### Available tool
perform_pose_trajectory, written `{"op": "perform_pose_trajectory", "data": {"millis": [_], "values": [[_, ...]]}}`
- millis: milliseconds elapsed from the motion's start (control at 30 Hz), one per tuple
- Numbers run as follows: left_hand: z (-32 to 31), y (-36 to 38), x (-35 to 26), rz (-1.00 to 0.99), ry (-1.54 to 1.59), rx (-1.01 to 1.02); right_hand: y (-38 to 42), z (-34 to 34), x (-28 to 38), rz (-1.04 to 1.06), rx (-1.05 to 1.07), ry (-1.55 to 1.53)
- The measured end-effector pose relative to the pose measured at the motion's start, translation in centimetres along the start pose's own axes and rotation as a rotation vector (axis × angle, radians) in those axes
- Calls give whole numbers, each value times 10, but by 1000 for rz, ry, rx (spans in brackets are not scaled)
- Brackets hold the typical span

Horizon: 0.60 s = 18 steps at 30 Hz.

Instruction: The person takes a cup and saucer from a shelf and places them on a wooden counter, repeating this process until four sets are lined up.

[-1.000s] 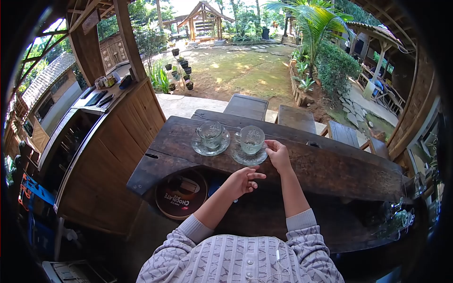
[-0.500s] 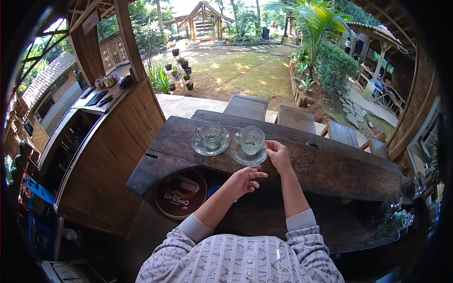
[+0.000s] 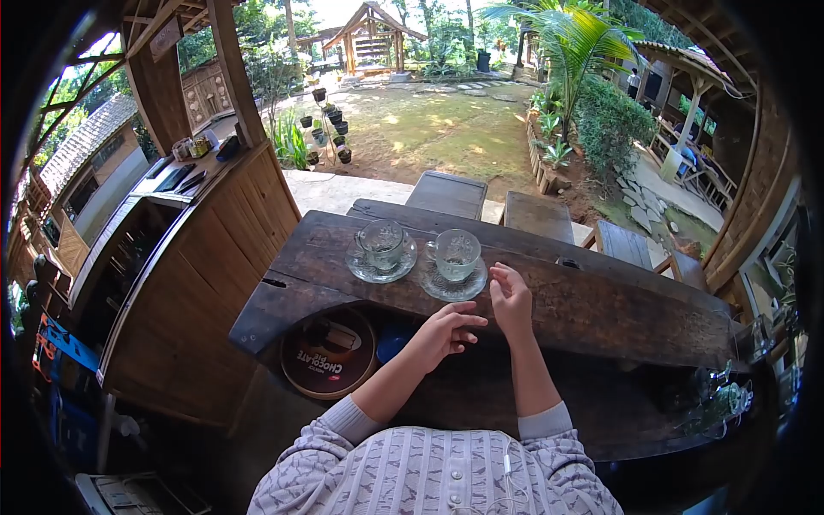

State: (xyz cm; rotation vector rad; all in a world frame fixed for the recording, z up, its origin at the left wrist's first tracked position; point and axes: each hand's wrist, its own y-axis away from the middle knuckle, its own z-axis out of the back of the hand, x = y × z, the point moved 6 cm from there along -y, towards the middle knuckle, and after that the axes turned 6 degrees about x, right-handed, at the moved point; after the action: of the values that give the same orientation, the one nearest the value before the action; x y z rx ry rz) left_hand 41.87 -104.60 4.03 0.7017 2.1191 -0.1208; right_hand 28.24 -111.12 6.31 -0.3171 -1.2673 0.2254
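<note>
Two clear glass cups on glass saucers stand side by side on the dark wooden table [image 3: 601, 313]. The left cup [image 3: 383, 244] sits on its saucer [image 3: 369, 273], the right cup [image 3: 457, 256] on the other saucer [image 3: 446, 292]. Just right of that second saucer is my right hand [image 3: 511, 300], raised, its fingers loosely bent and holding nothing. My left hand [image 3: 447, 334] hovers in front of the same saucer with fingers apart, and it holds nothing either.
Under the tabletop's cut-out lies a round chocolate pie tin [image 3: 330, 352], beside a blue object [image 3: 393, 340]. A wooden counter [image 3: 206, 275] stands left. Wooden stools [image 3: 536, 216] line the far side. Glassware [image 3: 719, 399] is at the right.
My right hand has let go of the right saucer's edge and drawn back slightly to the right. My left hand has barely moved. Both cups stay where they were.
</note>
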Motion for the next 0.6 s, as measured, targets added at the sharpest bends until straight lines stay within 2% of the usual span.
{"op": "perform_pose_trajectory", "data": {"millis": [33, 67, 133, 200, 233, 333, 467, 600], "values": [[-4, 4, -1, 2, 1, 2, 9, 3, 13, 90, -45, -26], [-9, 9, -7, -63, -79, 18, 16, 6, 21, 88, -46, -24], [-16, 18, -11, -122, -157, 33, 34, 9, 44, 213, 13, 1], [-32, 33, -22, -407, -509, 152, 53, 13, 63, 262, 7, -33], [-33, 41, -22, -483, -603, 182, 64, 14, 66, 268, 53, -84], [-36, 69, -19, -522, -772, 196, 97, 17, 74, 385, 160, -151], [-30, 103, -3, -504, -744, 244, 142, 12, 77, 361, 448, -231], [-16, 113, -1, -510, -669, 94, 151, 10, 70, 323, 489, -256]]}}
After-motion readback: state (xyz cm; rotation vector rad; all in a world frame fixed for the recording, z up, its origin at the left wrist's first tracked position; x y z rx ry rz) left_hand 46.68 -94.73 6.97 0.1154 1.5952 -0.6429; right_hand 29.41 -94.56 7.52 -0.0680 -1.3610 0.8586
